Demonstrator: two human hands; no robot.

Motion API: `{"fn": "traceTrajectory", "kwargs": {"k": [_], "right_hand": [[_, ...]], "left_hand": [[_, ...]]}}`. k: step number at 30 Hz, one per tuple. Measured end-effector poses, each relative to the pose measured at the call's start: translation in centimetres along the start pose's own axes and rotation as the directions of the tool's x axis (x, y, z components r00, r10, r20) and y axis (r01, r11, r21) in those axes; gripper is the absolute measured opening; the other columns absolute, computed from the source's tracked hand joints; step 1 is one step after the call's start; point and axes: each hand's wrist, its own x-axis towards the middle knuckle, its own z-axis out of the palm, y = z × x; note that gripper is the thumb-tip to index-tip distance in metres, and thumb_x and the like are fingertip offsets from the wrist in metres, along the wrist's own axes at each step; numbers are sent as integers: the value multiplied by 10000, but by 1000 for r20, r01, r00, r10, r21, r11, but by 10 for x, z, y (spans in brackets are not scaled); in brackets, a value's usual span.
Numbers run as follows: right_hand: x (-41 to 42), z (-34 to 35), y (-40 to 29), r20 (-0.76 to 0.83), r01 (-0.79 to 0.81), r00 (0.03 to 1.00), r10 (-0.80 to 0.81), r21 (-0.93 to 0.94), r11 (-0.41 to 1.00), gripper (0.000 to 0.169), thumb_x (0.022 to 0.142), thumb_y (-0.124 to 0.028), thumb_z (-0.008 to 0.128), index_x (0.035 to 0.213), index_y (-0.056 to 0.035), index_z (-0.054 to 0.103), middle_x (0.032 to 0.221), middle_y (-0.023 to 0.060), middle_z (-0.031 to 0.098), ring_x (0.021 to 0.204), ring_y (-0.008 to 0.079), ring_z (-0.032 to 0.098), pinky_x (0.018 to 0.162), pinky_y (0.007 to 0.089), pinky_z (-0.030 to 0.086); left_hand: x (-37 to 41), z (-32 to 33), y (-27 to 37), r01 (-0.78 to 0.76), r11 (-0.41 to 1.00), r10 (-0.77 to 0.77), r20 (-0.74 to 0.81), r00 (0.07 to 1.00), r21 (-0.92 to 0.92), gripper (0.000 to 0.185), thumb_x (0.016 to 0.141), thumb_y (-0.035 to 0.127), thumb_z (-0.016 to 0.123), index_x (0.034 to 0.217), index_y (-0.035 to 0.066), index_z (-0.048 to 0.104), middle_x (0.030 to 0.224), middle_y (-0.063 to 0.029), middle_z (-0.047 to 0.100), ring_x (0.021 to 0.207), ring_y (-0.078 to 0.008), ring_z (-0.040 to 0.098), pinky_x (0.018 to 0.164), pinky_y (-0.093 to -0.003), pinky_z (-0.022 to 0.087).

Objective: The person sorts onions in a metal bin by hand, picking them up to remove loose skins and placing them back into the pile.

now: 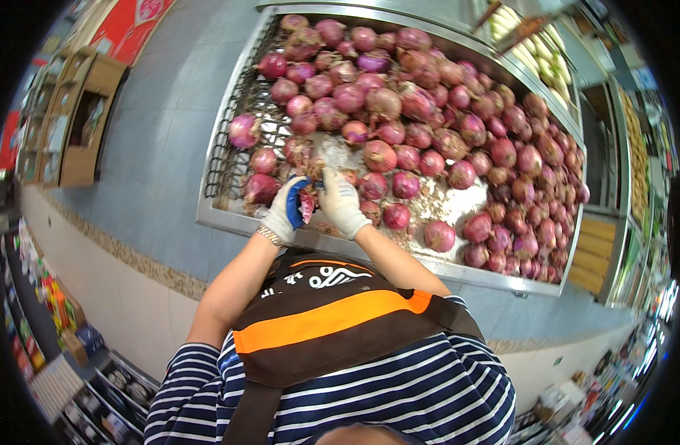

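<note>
Both hands wear white work gloves with blue palms and are at the near left edge of a metal display bin of red onions. My left hand is closed around a red onion, of which a pink-purple part shows beside the blue palm. My right hand is just to its right, fingers pointing away from me near loose dry skins; whether it grips anything is hidden. Another red onion lies just left of my left hand. The main pile of red onions fills the bin's far and right parts.
Black mesh lines the bin's left side. Loose onion skins litter its base. White radishes lie in a container beyond the far right rim. A cardboard display stands at left on the grey floor. Wooden slats are at right.
</note>
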Motion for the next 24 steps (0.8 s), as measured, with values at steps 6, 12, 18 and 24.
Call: {"fn": "traceTrajectory", "kwargs": {"k": [6,12,18,24], "right_hand": [[7,-25,-21,193,-44,979,71,-141,989,243,806,-100,519,1037,-29,492,984,234,581,850,380,618,741,436,504],[4,-42,-9,30,23,999,-24,29,999,410,807,-202,611,1146,0,498,1084,233,546,1013,403,523,882,463,423],[-14,-38,-19,-120,136,985,-121,126,983,593,860,-224,574,1329,68,361,1313,284,420,1219,441,396,1057,489,293],[-19,-18,-17,-95,100,992,-85,165,981,657,858,-165,524,1392,94,243,1425,291,292,1338,447,259,1125,492,192]], "left_hand": [[18,2,-18,14,1000,-13,78,997,-11,183,924,250,568,1009,97,621,843,-44,644,734,-172,619,676,-281,511],[51,-34,-19,36,999,-30,164,986,-32,117,896,138,564,978,70,612,850,-69,649,756,-179,625,696,-281,508],[28,13,-11,137,981,-100,251,963,-136,141,934,183,505,1001,98,595,932,-74,650,816,-217,629,761,-326,524],[20,21,-15,10,983,36,243,969,-186,208,955,193,503,1093,63,590,1048,-90,634,964,-216,602,891,-335,488]]}}
